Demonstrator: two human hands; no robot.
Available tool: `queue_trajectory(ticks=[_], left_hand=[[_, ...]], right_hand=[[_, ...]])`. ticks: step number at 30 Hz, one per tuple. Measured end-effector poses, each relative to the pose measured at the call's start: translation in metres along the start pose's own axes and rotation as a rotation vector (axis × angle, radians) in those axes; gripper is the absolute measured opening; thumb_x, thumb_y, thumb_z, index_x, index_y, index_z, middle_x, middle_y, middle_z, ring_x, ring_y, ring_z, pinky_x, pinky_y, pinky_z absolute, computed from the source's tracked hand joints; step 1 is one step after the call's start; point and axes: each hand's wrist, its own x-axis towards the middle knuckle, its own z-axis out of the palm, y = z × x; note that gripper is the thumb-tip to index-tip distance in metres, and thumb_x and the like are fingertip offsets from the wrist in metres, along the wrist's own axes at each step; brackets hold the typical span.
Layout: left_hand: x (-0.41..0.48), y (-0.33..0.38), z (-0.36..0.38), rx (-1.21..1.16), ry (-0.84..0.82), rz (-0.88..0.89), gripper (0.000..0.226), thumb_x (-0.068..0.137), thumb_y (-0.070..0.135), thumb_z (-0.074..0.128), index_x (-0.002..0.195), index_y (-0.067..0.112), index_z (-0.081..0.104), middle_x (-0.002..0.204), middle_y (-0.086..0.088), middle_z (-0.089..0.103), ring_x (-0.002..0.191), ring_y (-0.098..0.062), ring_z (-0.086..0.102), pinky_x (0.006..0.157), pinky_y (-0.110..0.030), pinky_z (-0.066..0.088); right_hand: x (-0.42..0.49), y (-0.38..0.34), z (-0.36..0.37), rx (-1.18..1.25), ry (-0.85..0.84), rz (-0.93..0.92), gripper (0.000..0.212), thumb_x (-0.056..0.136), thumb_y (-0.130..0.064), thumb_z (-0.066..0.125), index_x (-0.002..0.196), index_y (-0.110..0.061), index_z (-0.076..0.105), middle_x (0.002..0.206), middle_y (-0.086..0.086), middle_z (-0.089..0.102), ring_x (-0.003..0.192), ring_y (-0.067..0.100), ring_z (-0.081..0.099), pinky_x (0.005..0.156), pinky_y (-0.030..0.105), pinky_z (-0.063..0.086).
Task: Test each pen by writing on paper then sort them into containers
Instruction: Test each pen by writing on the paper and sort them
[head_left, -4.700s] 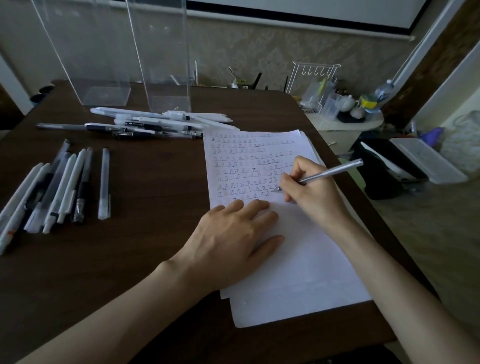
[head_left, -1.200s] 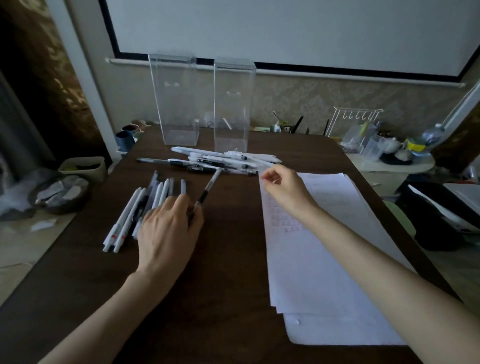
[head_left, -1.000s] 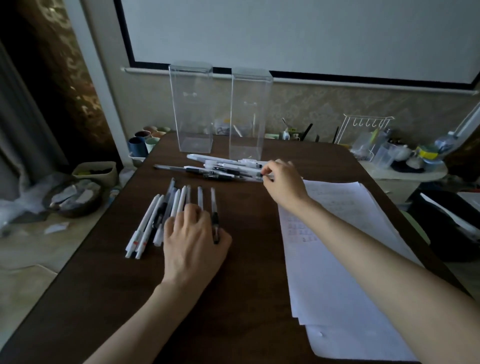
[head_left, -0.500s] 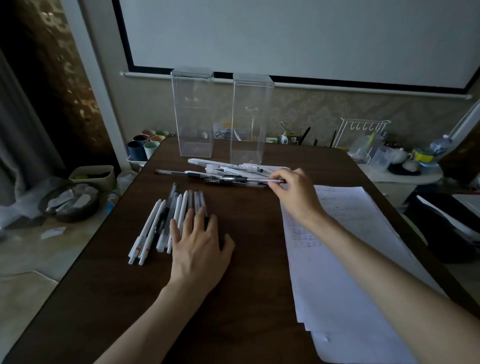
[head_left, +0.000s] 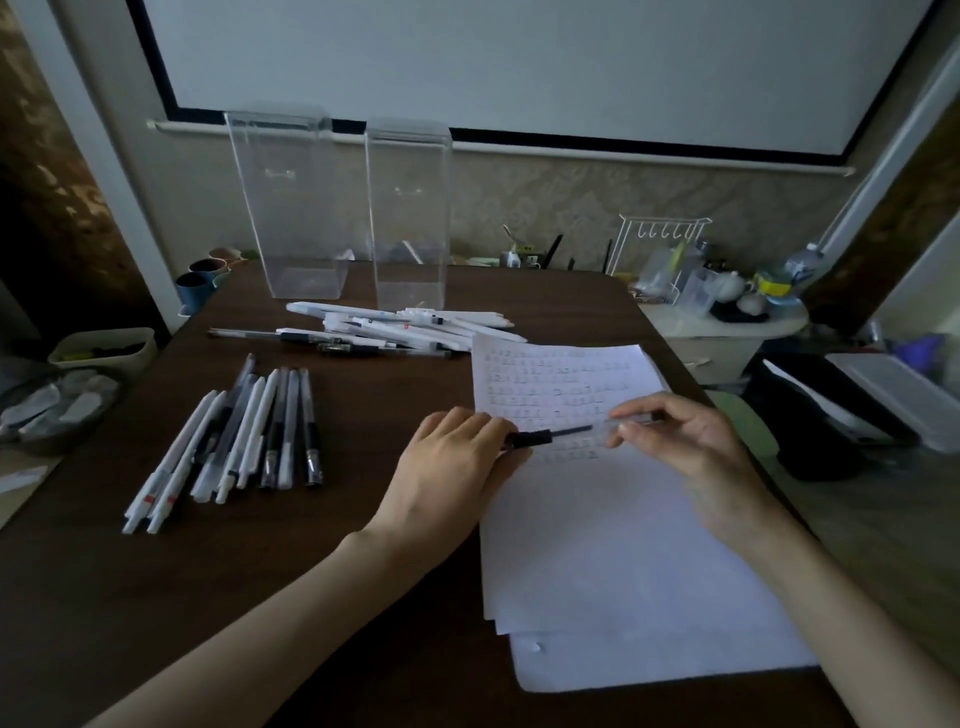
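Both hands are holding one pen (head_left: 574, 431) crosswise, just above the written part of the paper (head_left: 623, 545). The left hand (head_left: 452, 467) is curling its fingers (head_left: 470, 423) round the pen's black end (cap or grip, I cannot tell which). The right hand (head_left: 691, 447) is pinching the clear barrel between thumb and fingertips, with the other fingers loosely bent. The paper is lying as a small stack on the right side of the dark table (head_left: 260, 597). Its upper third is carrying rows of small marks, and the left hand's thumb side is resting at its left edge.

A row of pens (head_left: 244, 436) is lying side by side on the left of the table, well apart from the hands. A looser heap of pens (head_left: 400, 330) is lying crosswise farther back, just in front of two tall clear containers. The left container (head_left: 291, 208) and the right container (head_left: 408, 218) are standing upright near the table's far edge, close beside each other.
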Motion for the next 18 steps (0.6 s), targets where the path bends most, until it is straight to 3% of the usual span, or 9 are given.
queue_trajectory(ticks=[4,6,10,12,14,18], left_hand=[[0.008,0.016,0.016,-0.205,-0.011,0.04,0.033,0.094,0.032,0.042,0.111,0.01,0.061,0.098,-0.002,0.062,0.081,-0.022,0.06,0.066,-0.033,0.05],[0.008,0.019,0.019,-0.181,-0.024,0.11,0.034,0.095,0.028,0.041,0.118,0.009,0.057,0.1,-0.004,0.059,0.083,-0.02,0.059,0.066,-0.029,0.048],[0.006,0.02,0.018,-0.216,-0.136,0.145,0.045,0.094,0.044,0.026,0.109,0.013,0.056,0.095,0.0,0.058,0.078,-0.018,0.057,0.064,-0.028,0.045],[0.004,0.022,0.015,-0.176,-0.146,0.138,0.053,0.093,0.052,0.019,0.101,0.016,0.056,0.088,0.004,0.062,0.07,-0.018,0.059,0.055,-0.034,0.047],[0.002,0.021,0.014,-0.092,-0.099,0.141,0.057,0.092,0.058,0.016,0.1,0.02,0.057,0.078,0.006,0.065,0.059,-0.016,0.059,0.043,-0.028,0.04],[0.003,0.019,0.014,-0.063,-0.073,0.108,0.069,0.088,0.068,0.006,0.097,0.021,0.056,0.062,0.006,0.061,0.048,-0.016,0.055,0.039,-0.016,0.022]], right_hand=[[-0.002,0.008,-0.001,0.123,0.001,-0.005,0.01,0.07,-0.032,0.073,0.079,-0.027,0.071,0.074,0.001,0.07,0.074,0.013,0.065,0.073,0.017,0.046],[-0.005,0.009,0.004,0.098,-0.079,0.03,0.007,0.074,-0.025,0.07,0.08,-0.021,0.069,0.074,0.003,0.07,0.074,0.013,0.066,0.074,0.017,0.048],[-0.009,0.012,0.013,0.057,-0.197,0.055,0.006,0.078,-0.018,0.066,0.082,-0.014,0.065,0.078,0.002,0.068,0.08,0.016,0.065,0.079,0.026,0.049],[-0.009,0.012,0.014,0.071,-0.221,0.055,0.005,0.08,-0.014,0.062,0.081,-0.01,0.063,0.076,-0.002,0.066,0.077,0.012,0.064,0.075,0.021,0.049],[-0.009,0.011,0.013,0.109,-0.232,0.053,0.005,0.081,-0.011,0.059,0.082,-0.006,0.061,0.073,-0.003,0.065,0.074,0.009,0.063,0.072,0.017,0.048],[-0.007,0.016,0.013,0.151,-0.243,0.062,0.005,0.081,-0.01,0.057,0.081,-0.008,0.062,0.073,-0.001,0.064,0.072,0.012,0.062,0.07,0.019,0.048]])
